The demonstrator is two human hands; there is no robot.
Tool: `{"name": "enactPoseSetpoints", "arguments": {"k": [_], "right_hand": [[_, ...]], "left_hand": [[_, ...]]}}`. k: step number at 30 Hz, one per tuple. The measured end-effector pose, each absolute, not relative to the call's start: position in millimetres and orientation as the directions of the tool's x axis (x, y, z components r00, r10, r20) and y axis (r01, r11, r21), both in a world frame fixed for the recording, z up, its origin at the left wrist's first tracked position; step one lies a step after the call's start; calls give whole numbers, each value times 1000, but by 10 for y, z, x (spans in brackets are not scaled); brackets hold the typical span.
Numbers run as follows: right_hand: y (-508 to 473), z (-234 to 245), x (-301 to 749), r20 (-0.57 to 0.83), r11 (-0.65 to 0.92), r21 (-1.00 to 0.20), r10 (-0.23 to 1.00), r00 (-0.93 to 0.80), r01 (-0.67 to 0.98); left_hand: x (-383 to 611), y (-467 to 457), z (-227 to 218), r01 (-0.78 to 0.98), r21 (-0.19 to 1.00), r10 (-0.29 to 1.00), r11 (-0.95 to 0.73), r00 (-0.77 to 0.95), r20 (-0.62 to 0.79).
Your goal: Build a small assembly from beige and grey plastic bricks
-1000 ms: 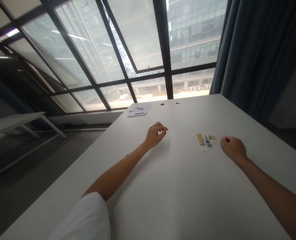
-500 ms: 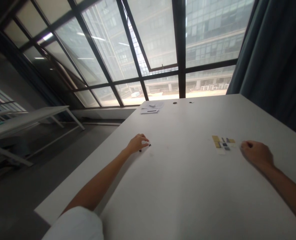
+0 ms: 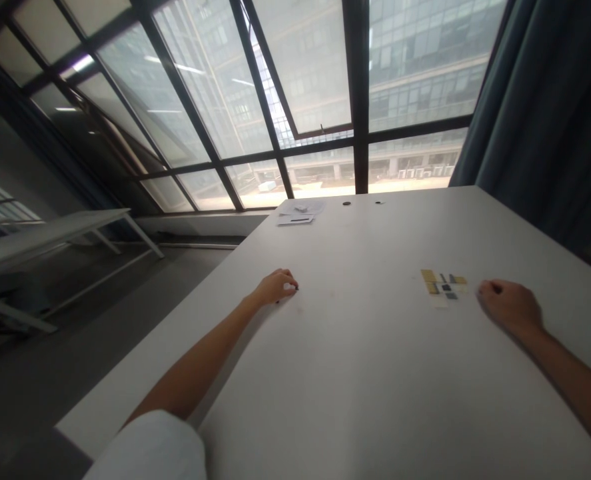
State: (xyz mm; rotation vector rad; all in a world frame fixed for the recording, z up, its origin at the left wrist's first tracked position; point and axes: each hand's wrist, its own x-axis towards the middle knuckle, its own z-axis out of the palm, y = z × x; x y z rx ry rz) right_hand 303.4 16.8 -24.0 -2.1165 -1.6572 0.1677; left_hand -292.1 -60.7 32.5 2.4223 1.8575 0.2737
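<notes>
At the left part of the white table (image 3: 355, 347), my left hand (image 3: 274, 287) has its thumb and index finger closed on a small dark piece (image 3: 297, 288). The piece is too small to name its kind. A second tiny dark piece (image 3: 277, 301) lies beneath that hand, partly hidden by it. My right hand (image 3: 510, 305) rests on the table as a loose fist, with nothing showing in it. Just left of this fist lies a flat cluster of small yellow, grey and black pieces (image 3: 430, 276), apart from the fingers.
Papers (image 3: 295, 219) with a dark strip lie at the table's far left corner. A round black disc (image 3: 346, 203) and a small dark item (image 3: 379, 202) are near the far edge. Windows stand behind, a dark curtain (image 3: 535, 120) hangs right, and another table (image 3: 50, 233) stands left.
My left thumb and index finger have closed on the small dark piece, which lay at their tips before. My right hand keeps its fist beside the cluster. The view has shifted slightly.
</notes>
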Motion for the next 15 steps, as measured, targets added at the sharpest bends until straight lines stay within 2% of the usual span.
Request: {"name": "enactPoseSetpoints", "arguments": {"k": [8, 15], "right_hand": [[169, -235, 3014, 174, -177, -420, 947, 270, 890], [140, -196, 2977, 220, -148, -454, 937, 272, 878]], "left_hand": [[-2702, -595, 399, 946, 192, 959, -261, 231, 167], [-2098, -410, 542, 879, 205, 883, -430, 362, 299]]}}
